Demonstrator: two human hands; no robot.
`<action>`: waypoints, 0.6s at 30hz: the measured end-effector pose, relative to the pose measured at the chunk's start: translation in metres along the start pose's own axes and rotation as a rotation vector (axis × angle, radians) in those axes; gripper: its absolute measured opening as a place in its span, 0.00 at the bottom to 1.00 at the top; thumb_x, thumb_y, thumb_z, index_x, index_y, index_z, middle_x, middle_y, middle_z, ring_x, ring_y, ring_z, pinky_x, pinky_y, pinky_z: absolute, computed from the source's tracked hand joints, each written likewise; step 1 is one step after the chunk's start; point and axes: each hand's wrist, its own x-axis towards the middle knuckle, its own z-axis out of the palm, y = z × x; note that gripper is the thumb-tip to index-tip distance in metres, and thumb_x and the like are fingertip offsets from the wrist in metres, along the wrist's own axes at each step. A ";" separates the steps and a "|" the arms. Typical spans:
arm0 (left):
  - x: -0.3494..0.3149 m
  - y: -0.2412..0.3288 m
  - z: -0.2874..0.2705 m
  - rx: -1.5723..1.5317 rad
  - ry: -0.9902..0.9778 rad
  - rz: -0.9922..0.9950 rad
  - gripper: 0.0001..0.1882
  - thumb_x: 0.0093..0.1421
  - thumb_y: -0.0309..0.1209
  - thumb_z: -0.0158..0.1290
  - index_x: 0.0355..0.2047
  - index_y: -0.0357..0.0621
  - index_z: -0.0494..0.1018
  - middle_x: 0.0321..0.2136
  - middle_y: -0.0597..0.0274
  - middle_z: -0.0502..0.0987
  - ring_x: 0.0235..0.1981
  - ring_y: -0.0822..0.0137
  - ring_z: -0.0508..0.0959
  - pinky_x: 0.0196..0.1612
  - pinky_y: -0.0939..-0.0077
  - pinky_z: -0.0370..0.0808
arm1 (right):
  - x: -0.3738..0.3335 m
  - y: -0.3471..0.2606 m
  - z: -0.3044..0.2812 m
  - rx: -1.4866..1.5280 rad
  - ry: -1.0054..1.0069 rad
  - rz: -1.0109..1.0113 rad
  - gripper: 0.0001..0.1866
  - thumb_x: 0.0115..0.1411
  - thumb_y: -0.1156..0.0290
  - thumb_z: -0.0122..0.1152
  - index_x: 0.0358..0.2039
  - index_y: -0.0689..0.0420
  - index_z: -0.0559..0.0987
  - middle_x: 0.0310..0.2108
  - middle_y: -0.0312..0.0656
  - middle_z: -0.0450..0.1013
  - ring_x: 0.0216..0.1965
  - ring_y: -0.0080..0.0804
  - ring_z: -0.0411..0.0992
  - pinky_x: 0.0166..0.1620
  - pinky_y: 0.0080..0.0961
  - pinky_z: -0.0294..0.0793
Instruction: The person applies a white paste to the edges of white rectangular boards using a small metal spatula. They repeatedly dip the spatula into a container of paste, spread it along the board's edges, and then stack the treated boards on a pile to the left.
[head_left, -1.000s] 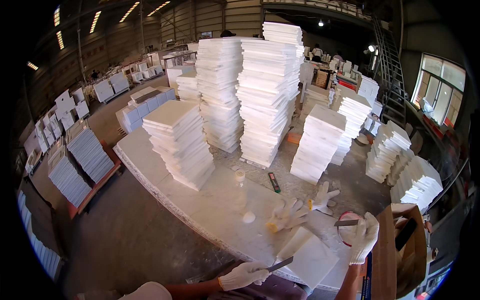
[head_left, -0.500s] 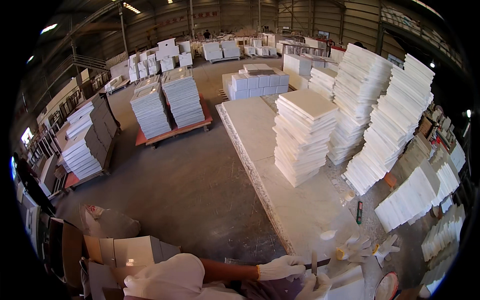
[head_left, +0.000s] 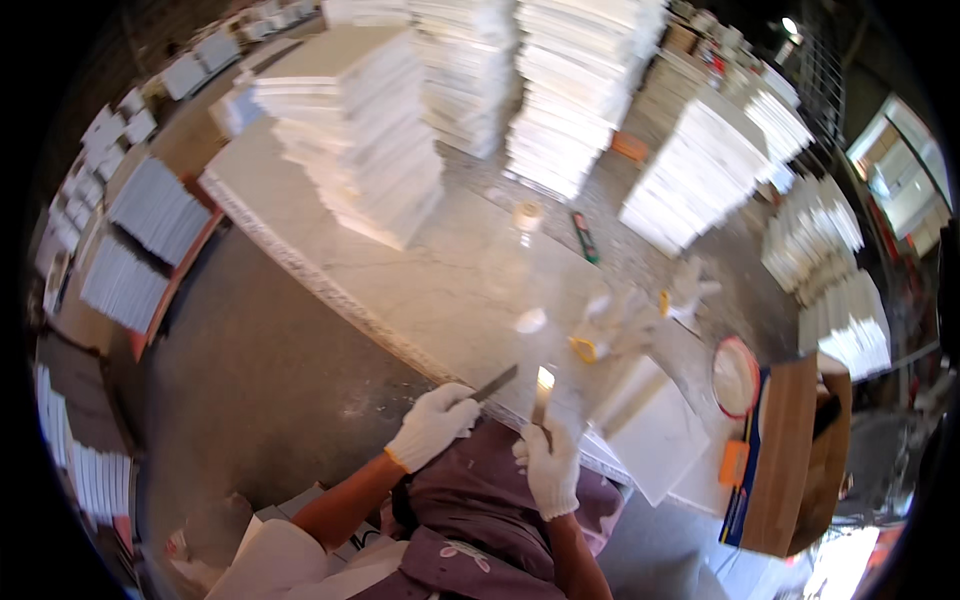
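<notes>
My left hand (head_left: 435, 425), in a white knit glove, is closed round a dark flat blade (head_left: 497, 382) that points up and right over the worktop's edge. My right hand (head_left: 550, 465), gloved alike, grips a narrow flat scraper (head_left: 542, 392), its bright tip upward. The two tools are apart. Beside my right hand a white stone tile (head_left: 652, 430) lies on the pale stone worktop (head_left: 400, 300). Past the tools are a small white piece (head_left: 530, 320) and spare gloves (head_left: 612, 325), blurred.
Tall stacks of white tiles (head_left: 345, 140) stand on the worktop's far part. A green-and-black tool (head_left: 585, 238), a jar (head_left: 527, 215) and a red-rimmed bowl (head_left: 736, 377) lie beyond the gloves. An opened cardboard box (head_left: 785, 455) stands at the right; pallets of stacked slabs (head_left: 150, 240) at the left.
My view has swung down and to the right, bringing both hands and the cardboard box into fuller view. The blade and the scraper, close together before, are now apart.
</notes>
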 end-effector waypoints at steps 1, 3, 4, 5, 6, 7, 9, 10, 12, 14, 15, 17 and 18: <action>0.007 -0.006 0.001 0.027 -0.009 -0.038 0.13 0.64 0.30 0.52 0.44 0.32 0.74 0.28 0.66 0.77 0.26 0.79 0.74 0.31 0.84 0.74 | 0.002 0.002 -0.004 -0.033 0.002 0.014 0.16 0.65 0.73 0.54 0.52 0.63 0.74 0.22 0.37 0.73 0.22 0.21 0.70 0.26 0.20 0.72; 0.003 0.005 0.006 0.058 -0.059 -0.076 0.13 0.64 0.30 0.52 0.43 0.33 0.74 0.26 0.67 0.75 0.25 0.80 0.73 0.30 0.83 0.72 | 0.001 0.005 -0.008 -0.087 0.022 -0.057 0.20 0.65 0.73 0.53 0.58 0.61 0.71 0.23 0.38 0.74 0.22 0.21 0.71 0.26 0.20 0.72; 0.003 0.005 0.005 0.095 -0.070 -0.063 0.12 0.64 0.31 0.52 0.42 0.33 0.74 0.26 0.68 0.75 0.25 0.79 0.73 0.29 0.83 0.72 | -0.001 0.006 -0.007 -0.103 0.011 -0.090 0.23 0.65 0.73 0.53 0.60 0.60 0.70 0.24 0.38 0.74 0.22 0.21 0.71 0.26 0.21 0.72; 0.008 0.002 0.008 0.127 -0.077 -0.054 0.12 0.63 0.31 0.52 0.42 0.33 0.74 0.25 0.68 0.75 0.25 0.79 0.73 0.29 0.82 0.72 | 0.000 0.006 -0.008 -0.189 -0.001 -0.108 0.27 0.64 0.74 0.53 0.64 0.55 0.67 0.26 0.39 0.75 0.21 0.22 0.71 0.27 0.23 0.72; 0.012 -0.001 0.008 0.148 -0.077 -0.037 0.12 0.63 0.31 0.52 0.41 0.33 0.74 0.25 0.68 0.75 0.24 0.79 0.72 0.29 0.82 0.71 | 0.004 0.007 -0.007 -0.237 0.017 -0.106 0.26 0.63 0.74 0.54 0.63 0.55 0.69 0.27 0.45 0.75 0.23 0.30 0.74 0.30 0.28 0.74; 0.012 -0.003 0.007 0.154 -0.079 -0.054 0.12 0.63 0.31 0.52 0.41 0.33 0.74 0.25 0.68 0.75 0.24 0.79 0.72 0.29 0.81 0.71 | 0.006 0.010 -0.004 -0.286 0.030 -0.107 0.26 0.62 0.74 0.56 0.61 0.55 0.71 0.29 0.50 0.76 0.26 0.37 0.76 0.32 0.33 0.75; 0.013 -0.004 0.008 0.148 -0.090 -0.072 0.13 0.62 0.32 0.52 0.40 0.33 0.74 0.24 0.68 0.75 0.24 0.79 0.73 0.29 0.80 0.72 | 0.017 0.028 0.002 -0.369 0.086 -0.211 0.25 0.61 0.73 0.56 0.61 0.54 0.72 0.33 0.52 0.77 0.31 0.44 0.77 0.35 0.37 0.75; 0.014 -0.005 0.007 0.162 -0.084 -0.080 0.12 0.62 0.31 0.52 0.40 0.33 0.74 0.24 0.67 0.75 0.24 0.78 0.73 0.29 0.80 0.72 | 0.021 0.034 0.003 -0.414 0.113 -0.266 0.25 0.61 0.72 0.56 0.60 0.54 0.72 0.35 0.53 0.77 0.33 0.48 0.77 0.37 0.39 0.75; 0.013 -0.007 0.006 0.182 -0.067 -0.095 0.12 0.62 0.31 0.52 0.39 0.33 0.74 0.24 0.67 0.75 0.23 0.78 0.73 0.29 0.80 0.71 | 0.026 0.035 0.004 -0.520 0.099 -0.302 0.24 0.61 0.72 0.57 0.59 0.54 0.73 0.37 0.54 0.77 0.37 0.53 0.76 0.40 0.42 0.75; 0.013 -0.007 0.006 0.189 -0.065 -0.078 0.11 0.62 0.31 0.52 0.38 0.33 0.74 0.24 0.67 0.75 0.23 0.78 0.73 0.29 0.80 0.71 | 0.027 0.036 0.007 -0.550 0.054 -0.284 0.24 0.61 0.71 0.58 0.59 0.54 0.73 0.37 0.54 0.76 0.39 0.55 0.75 0.42 0.43 0.75; 0.013 -0.006 0.008 0.195 -0.065 -0.069 0.11 0.62 0.31 0.52 0.38 0.33 0.75 0.24 0.66 0.75 0.23 0.78 0.73 0.29 0.80 0.71 | 0.026 0.036 0.009 -0.525 0.016 -0.248 0.24 0.61 0.71 0.58 0.58 0.53 0.73 0.36 0.54 0.76 0.39 0.54 0.75 0.42 0.43 0.75; 0.012 -0.008 0.011 0.175 -0.060 -0.049 0.11 0.62 0.31 0.52 0.37 0.34 0.75 0.23 0.67 0.75 0.23 0.78 0.73 0.28 0.80 0.71 | 0.019 0.036 0.016 -0.479 -0.042 -0.243 0.24 0.61 0.71 0.58 0.59 0.53 0.73 0.36 0.53 0.76 0.39 0.54 0.75 0.42 0.42 0.75; 0.014 -0.013 0.011 0.166 -0.058 -0.037 0.11 0.62 0.31 0.52 0.37 0.34 0.75 0.23 0.67 0.75 0.23 0.78 0.73 0.28 0.80 0.71 | 0.013 0.036 0.020 -0.457 -0.063 -0.273 0.24 0.61 0.71 0.58 0.59 0.53 0.73 0.36 0.53 0.76 0.39 0.53 0.75 0.42 0.42 0.75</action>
